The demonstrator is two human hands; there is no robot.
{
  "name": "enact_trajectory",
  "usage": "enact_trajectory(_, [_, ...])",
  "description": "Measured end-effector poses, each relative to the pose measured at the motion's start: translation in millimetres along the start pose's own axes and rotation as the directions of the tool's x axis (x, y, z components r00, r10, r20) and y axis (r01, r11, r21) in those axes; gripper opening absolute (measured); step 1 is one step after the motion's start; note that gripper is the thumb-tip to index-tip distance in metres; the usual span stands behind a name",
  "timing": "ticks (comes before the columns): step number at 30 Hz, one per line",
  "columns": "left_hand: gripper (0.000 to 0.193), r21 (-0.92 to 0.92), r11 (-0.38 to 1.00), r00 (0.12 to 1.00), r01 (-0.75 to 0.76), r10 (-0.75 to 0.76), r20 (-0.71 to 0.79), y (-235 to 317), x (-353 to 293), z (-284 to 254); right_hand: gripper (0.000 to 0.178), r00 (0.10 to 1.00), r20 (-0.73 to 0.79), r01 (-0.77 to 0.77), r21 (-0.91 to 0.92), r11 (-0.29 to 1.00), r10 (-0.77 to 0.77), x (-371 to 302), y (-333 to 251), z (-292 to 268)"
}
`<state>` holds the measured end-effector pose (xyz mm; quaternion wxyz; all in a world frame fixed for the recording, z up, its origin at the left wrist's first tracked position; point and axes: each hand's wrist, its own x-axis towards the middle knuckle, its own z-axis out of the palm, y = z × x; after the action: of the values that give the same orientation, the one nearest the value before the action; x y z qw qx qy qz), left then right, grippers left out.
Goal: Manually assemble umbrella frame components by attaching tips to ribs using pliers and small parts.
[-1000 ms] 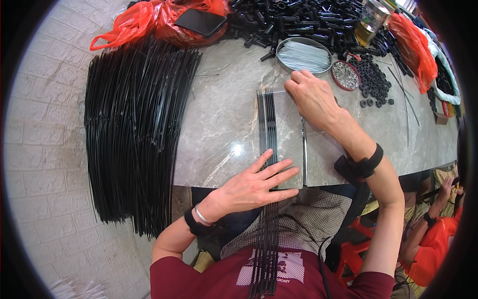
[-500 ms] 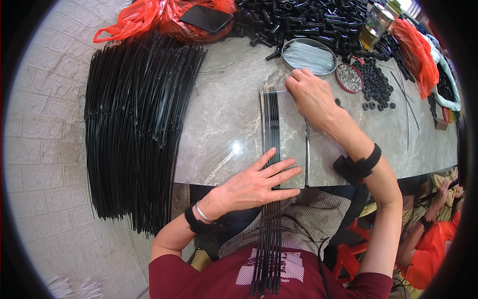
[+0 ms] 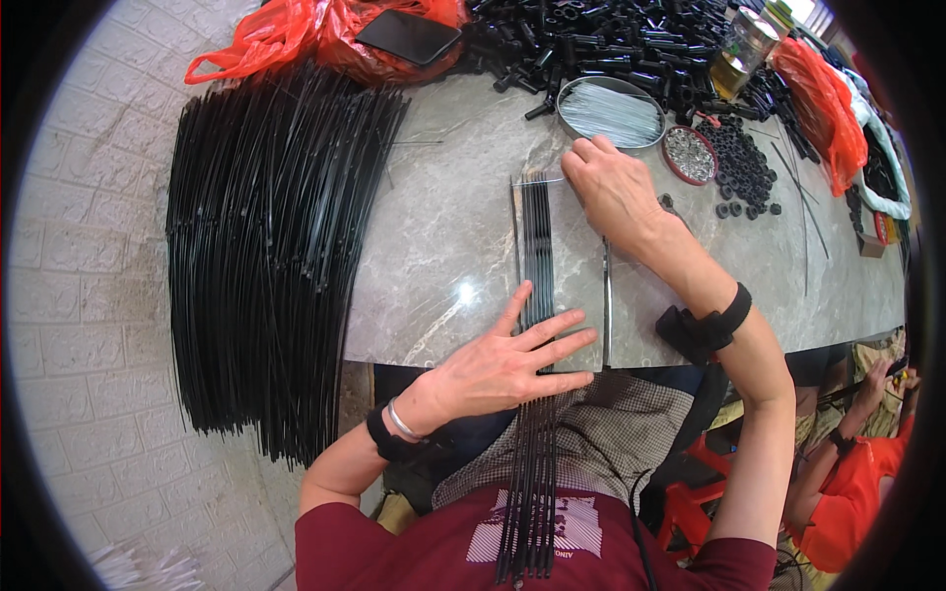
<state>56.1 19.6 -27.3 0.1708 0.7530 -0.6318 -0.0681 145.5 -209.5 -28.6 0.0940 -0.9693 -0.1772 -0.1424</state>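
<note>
Several thin black rods (image 3: 538,231) lie side by side on the table, their near ends hanging past its edge over my lap. My left hand (image 3: 493,369) rests on them with fingers spread, palm down at the table's edge. Beyond it, my right hand (image 3: 613,192) is closed in a pinch on a thin pale wire (image 3: 539,181). That wire crosses the rods near their far ends; whether it passes through them or over them is too small to tell. One more black rod (image 3: 516,227) stands slightly apart on the left of the row.
A large stack of black rods (image 3: 266,256) covers the left side. Behind are a round tin of pale wires (image 3: 611,113), a dish of small metal parts (image 3: 690,155), black rings (image 3: 744,167) and piled black tubes (image 3: 631,44). A phone (image 3: 409,37) lies on red bags. Another person (image 3: 857,483) sits at right.
My left hand's topmost finger has shifted a little left, off the rods' middle. My right hand has moved slightly left with the wire.
</note>
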Motion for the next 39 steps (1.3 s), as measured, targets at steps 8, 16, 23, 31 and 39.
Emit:
enact_trajectory(8, [0.054,-0.01,1.0,1.0,0.001,0.0,0.016,-1.4,0.7,1.2,0.009,0.998,-0.032,0.047,-0.066,0.997,-0.049,-1.4,-5.2,-2.0])
enact_trajectory(16, [0.055,0.017,1.0,1.0,-0.012,0.012,0.026,-1.0,1.2,-1.5,0.016,1.0,0.025,0.009,0.064,0.998,-0.011,-0.1,-8.7,3.4])
enact_trajectory(23, [0.057,-0.016,0.999,0.999,-0.05,0.05,-0.004,-5.3,2.6,-1.4,0.012,1.0,0.019,-0.006,0.198,0.98,0.002,5.2,-7.2,8.7])
enact_trajectory(31, [0.058,0.001,0.996,0.996,-0.092,0.092,-0.017,-3.6,1.8,-0.3,0.013,0.999,0.032,-0.043,0.275,0.96,0.035,4.8,-5.7,-1.1])
enact_trajectory(39, [0.055,0.034,0.995,0.995,-0.091,0.092,-0.032,-2.7,-1.3,4.6,0.013,0.973,-0.183,-0.135,0.054,0.989,0.143,14.3,64.5,-19.7])
